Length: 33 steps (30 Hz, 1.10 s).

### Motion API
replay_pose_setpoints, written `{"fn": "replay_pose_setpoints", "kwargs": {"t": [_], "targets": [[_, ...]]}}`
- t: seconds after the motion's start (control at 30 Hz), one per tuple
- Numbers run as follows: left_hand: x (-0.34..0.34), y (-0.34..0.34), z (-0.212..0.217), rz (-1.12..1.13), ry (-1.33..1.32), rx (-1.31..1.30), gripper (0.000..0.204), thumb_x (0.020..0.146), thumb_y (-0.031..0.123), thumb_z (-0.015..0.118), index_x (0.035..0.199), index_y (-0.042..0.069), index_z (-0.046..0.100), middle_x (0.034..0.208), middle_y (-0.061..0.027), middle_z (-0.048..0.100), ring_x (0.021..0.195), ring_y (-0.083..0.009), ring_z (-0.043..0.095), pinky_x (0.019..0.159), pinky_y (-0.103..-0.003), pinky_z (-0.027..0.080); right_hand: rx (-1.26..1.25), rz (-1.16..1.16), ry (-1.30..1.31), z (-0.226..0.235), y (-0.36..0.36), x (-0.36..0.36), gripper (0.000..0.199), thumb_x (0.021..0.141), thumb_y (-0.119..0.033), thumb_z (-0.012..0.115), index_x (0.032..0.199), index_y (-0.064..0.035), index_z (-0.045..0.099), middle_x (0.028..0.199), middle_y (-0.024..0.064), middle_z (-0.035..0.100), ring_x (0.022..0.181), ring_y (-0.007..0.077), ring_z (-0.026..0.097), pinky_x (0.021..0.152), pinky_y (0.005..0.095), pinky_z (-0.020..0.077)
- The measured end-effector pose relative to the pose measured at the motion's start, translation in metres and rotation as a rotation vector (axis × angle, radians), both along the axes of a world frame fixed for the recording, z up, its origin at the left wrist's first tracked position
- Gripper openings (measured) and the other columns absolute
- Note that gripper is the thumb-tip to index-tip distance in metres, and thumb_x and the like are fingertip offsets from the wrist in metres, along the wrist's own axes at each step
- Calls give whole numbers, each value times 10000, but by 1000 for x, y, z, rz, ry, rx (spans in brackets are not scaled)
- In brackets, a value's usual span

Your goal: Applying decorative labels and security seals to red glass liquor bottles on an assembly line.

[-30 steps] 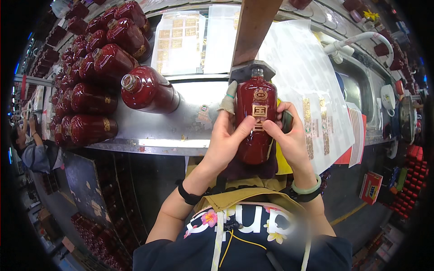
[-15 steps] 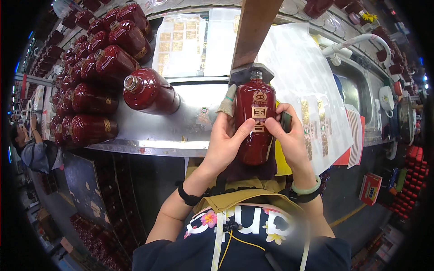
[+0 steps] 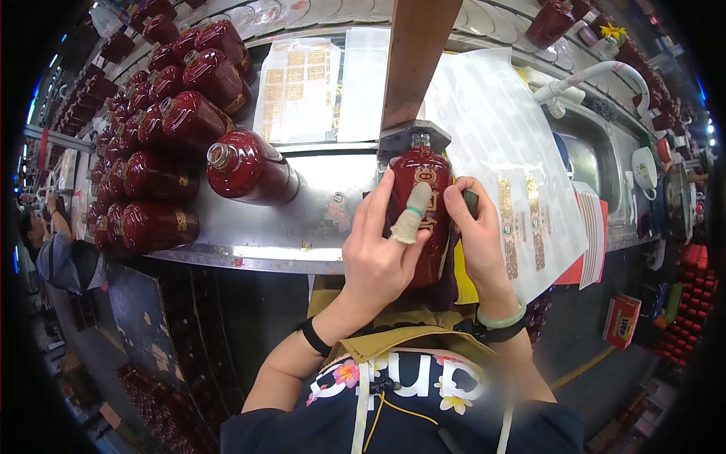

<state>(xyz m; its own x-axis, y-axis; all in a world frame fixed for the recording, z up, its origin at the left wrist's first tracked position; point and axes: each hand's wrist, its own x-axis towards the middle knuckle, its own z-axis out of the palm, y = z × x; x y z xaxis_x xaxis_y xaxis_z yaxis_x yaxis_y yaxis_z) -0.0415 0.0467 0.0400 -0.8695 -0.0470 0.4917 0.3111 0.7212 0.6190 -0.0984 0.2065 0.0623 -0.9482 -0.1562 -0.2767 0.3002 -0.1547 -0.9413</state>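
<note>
A dark red glossy bottle with gold emblem and characters lies tilted in front of me, its clear glass neck against a grey block at the wooden post. My left hand lies on it, fingers stretched; a cloth-wrapped finger with a green band presses over the gold characters and partly hides them. At the bottle's right side is my right hand, thumb and fingers closed on a small dark green piece whose kind I cannot make out. Another red bottle leans on the metal table to the left.
Several red bottles crowd the table's left. Gold decal sheets lie at the back; a translucent sheet covers the right. A wooden post rises behind the bottle. Farther right are a sink with a white tap.
My left hand has moved from gripping the bottle's side to lying over its front, wrapped finger on the characters. My right thumb has come off the bottle's front, back beside the dark piece.
</note>
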Motion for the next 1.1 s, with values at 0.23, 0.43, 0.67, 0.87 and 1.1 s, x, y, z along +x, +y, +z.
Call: {"fn": "replay_pose_setpoints", "kwargs": {"t": [0.23, 0.43, 0.67, 0.87, 1.1], "targets": [[0, 7, 27, -32, -143, -201, 804, 812, 641, 751, 1432, 140, 652, 1502, -316, 424, 1237, -485, 544, 986, -515, 516, -74, 6, -23, -2, 2, -2, 203, 1082, -266, 641, 1077, -68, 597, 926, -62, 567, 866, 25, 480, 769, 210, 394], [-13, 8, 28, 18, -112, -165, 848, 786, 619, 792, 1411, 68, 634, 1360, -273, 502, 1130, -446, 591, 865, -479, 557, -49, 22, -20, -5, 6, -3, 205, 1085, -261, 634, 1074, -61, 590, 947, -52, 553, 891, 30, 469, 785, 210, 392], [-15, -1, 25, 53, -180, -6, 679, 895, 473, 764, 1343, -21, 638, 1267, -224, 557, 1021, -393, 648, 832, -466, 553, 153, 126, 255, 9, 17, -26, 274, 1125, -295, 536, 1134, -33, 612, 976, -24, 570, 899, 59, 500, 812, 249, 419], [-5, -21, 6, -90, -283, 684, 712, 1150, 486, 252, 1496, -91, 482, 1414, -210, 542, 1259, -307, 601, 1081, -450, 500, 928, 225, 1322, 57, 5, -58, 288, 898, -140, 672, 1157, -16, 695, 930, 68, 634, 886, 228, 613, 855, 337, 512], [-1, -32, -3, -2, -302, 740, 843, 1115, 616, 211, 1527, -82, 441, 1480, -228, 529, 1308, -305, 568, 1093, -429, 471, 696, 860, 1649, 59, -2, -13, 279, 724, -115, 719, 995, -47, 719, 837, 25, 602, 786, 183, 594, 757, 317, 514]]}}
